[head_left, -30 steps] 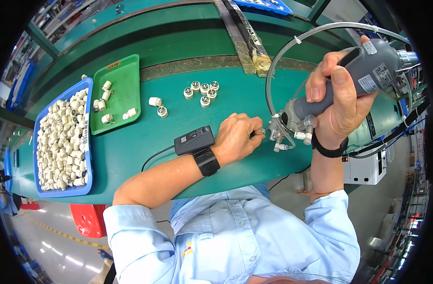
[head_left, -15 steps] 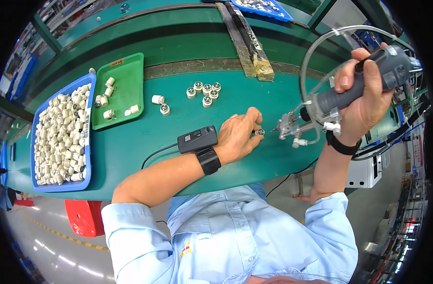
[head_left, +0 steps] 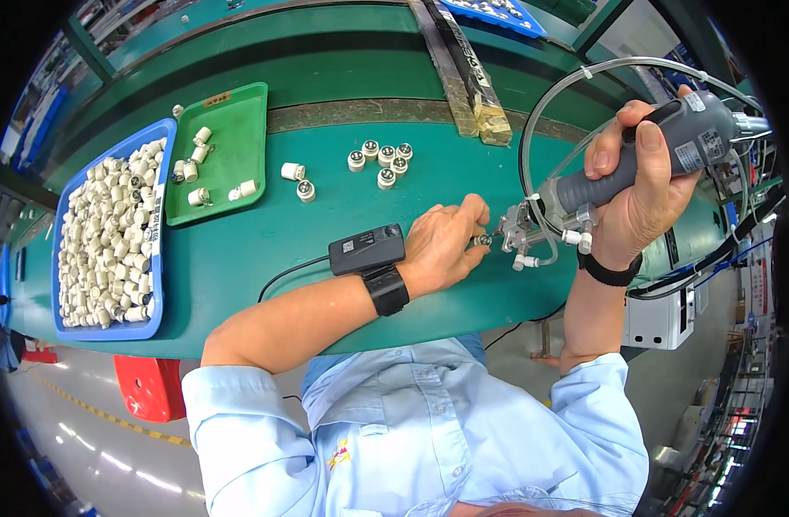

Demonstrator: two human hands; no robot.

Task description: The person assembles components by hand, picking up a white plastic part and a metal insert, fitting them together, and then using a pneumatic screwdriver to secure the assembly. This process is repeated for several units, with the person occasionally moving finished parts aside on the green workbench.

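My left hand (head_left: 444,247) pinches a small white cylindrical part with a dark, metal-dotted end (head_left: 482,240) between thumb and fingers, close to the green bench top. My right hand (head_left: 642,185) is wrapped round a grey powered screwdriver (head_left: 575,191), held tilted with its tip pointing left. Its metal nose fitting (head_left: 517,231) has clear hoses and sits right beside the pinched part; I cannot tell whether they touch. Beyond my left hand stands a group of several like parts (head_left: 386,156), dark ends up. Two more (head_left: 305,190) lie to their left.
On the left, a blue tray (head_left: 160,284) is heaped with white parts, beside a green tray (head_left: 230,146) holding several. A black box (head_left: 367,250) with a cable is strapped to my left wrist. Taped bars (head_left: 494,129) reach the bench's far side. A red stool (head_left: 149,388) stands below.
My right hand has brought the screwdriver left, so its nose is now beside the pinched part. The left hand keeps its pinch. The whole view has shifted slightly.
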